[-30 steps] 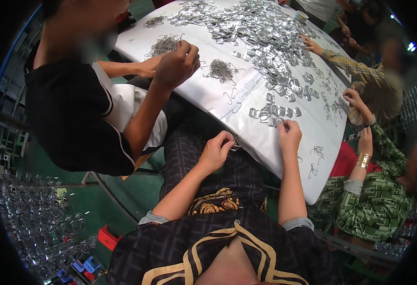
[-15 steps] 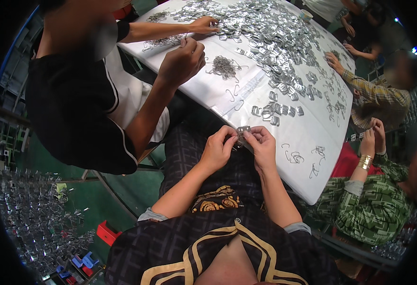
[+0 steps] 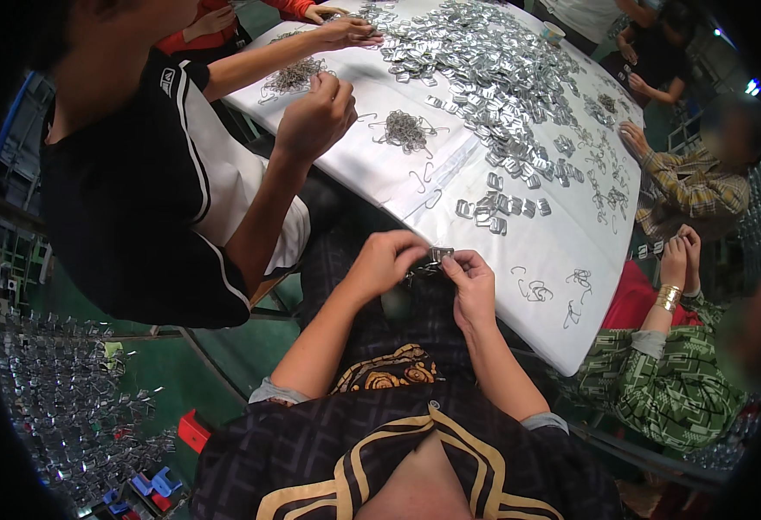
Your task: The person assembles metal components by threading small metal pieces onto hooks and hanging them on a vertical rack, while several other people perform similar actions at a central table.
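At the table's near edge, my right hand (image 3: pixel 474 290) pinches a small silver metal buckle (image 3: pixel 440 253) between thumb and fingers. My left hand (image 3: pixel 387 263) is closed just left of it, thumb against fingers and slightly smeared by motion; what it grips cannot be made out. Dark bits of bent metal (image 3: pixel 422 270) hang below the buckle between the two hands. Beyond them on the white table (image 3: pixel 476 238) lies a loose group of similar silver buckles (image 3: pixel 503 205). Thin bent wire hooks (image 3: pixel 532 290) lie right of my right hand.
A large heap of silver buckles (image 3: pixel 501 87) covers the table's far middle. A pile of wire hooks (image 3: pixel 404 130) sits to the left. Co-workers sit close: a person in black and white (image 3: pixel 129 199) at left, one in green (image 3: pixel 675 373) at right. A red bin (image 3: pixel 193 431) stands lower left.
My left hand has moved slightly left, away from the buckle. The buckle in my right hand has tilted and dropped a little. The left co-worker's hands have shifted.
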`<state>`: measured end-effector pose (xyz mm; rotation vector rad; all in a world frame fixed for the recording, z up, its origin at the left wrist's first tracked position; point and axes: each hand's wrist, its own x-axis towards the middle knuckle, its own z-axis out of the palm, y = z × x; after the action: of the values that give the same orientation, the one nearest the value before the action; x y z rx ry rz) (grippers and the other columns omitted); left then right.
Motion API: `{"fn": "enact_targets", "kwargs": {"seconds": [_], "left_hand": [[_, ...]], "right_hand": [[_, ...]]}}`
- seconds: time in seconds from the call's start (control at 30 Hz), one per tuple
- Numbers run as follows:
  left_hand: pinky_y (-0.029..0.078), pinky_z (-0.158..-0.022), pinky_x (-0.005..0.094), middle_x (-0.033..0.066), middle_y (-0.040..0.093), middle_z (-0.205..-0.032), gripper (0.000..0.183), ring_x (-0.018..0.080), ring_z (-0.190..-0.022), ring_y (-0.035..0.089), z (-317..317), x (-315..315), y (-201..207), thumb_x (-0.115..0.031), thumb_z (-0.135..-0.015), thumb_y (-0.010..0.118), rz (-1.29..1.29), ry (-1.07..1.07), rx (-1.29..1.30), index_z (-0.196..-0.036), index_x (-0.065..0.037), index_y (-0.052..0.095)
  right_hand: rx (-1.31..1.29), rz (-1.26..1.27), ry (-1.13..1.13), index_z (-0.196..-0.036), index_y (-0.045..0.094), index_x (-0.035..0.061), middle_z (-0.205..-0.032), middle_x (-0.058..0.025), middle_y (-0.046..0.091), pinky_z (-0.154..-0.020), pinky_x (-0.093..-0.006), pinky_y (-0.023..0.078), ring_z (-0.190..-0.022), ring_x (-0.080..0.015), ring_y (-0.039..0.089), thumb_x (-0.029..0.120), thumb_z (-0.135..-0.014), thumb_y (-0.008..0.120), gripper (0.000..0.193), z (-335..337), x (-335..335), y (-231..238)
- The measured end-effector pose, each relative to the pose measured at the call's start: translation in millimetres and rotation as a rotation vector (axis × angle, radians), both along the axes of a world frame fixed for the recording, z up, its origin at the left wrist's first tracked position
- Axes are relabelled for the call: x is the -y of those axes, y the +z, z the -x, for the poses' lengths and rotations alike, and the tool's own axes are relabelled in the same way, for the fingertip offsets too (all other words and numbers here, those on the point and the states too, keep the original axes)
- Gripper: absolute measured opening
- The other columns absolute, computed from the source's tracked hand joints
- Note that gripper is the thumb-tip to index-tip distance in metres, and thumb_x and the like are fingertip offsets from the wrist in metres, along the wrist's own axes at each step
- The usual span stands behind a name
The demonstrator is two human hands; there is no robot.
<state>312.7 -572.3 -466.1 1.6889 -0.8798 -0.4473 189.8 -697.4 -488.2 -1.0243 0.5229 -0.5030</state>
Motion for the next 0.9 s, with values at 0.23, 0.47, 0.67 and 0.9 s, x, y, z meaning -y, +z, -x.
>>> {"fn": "enact_targets", "kwargs": {"seconds": [0.23,0.47,0.67,0.9], "left_hand": [[0.05,-0.07,0.0418,0.0153,0.058,-0.082,0.009,0.0325,-0.081,0.059,-37,71,-37,-0.007,-0.076,0.064,-0.186,0.195,0.681,-0.081,0.0,0.068],[0.053,-0.059,0.0366,0.0139,0.062,-0.078,0.009,0.0271,-0.072,0.065,-31,107,-20,-0.007,-0.07,0.061,-0.524,0.083,0.954,-0.07,-0.001,0.068],[0.053,-0.062,0.0385,0.0165,0.063,-0.077,0.009,0.0285,-0.074,0.065,-42,101,-31,-0.006,-0.072,0.061,-0.447,0.166,0.859,-0.076,-0.001,0.067],[0.047,-0.063,0.0294,0.0046,0.065,-0.075,0.009,0.0151,-0.066,0.059,-26,32,-19,-0.008,-0.081,0.064,0.049,0.163,-0.166,-0.086,0.0,0.064]], "right_hand": [[0.006,0.008,0.05,-0.088,0.055,0.0022,-0.081,-0.0047,0.062,-0.074,-0.0237,0.047,-0.077,-0.0123,0.06,0.002,-0.085,0.067,0.013,4,-8,-3],[0.014,0.056,0.08,-0.087,0.054,0.0024,-0.081,-0.005,0.061,-0.074,-0.0245,0.047,-0.078,-0.0132,0.062,0.002,-0.085,0.067,0.013,10,-13,-3],[0.012,0.036,0.099,-0.087,0.054,0.0025,-0.081,-0.0067,0.063,-0.073,-0.0248,0.047,-0.078,-0.0134,0.062,0.002,-0.085,0.067,0.013,12,-16,0],[-0.013,0.04,0.07,-0.087,0.054,0.0017,-0.082,-0.0093,0.064,-0.072,-0.0253,0.047,-0.078,-0.0147,0.062,0.003,-0.085,0.066,0.013,13,-18,3]]}}
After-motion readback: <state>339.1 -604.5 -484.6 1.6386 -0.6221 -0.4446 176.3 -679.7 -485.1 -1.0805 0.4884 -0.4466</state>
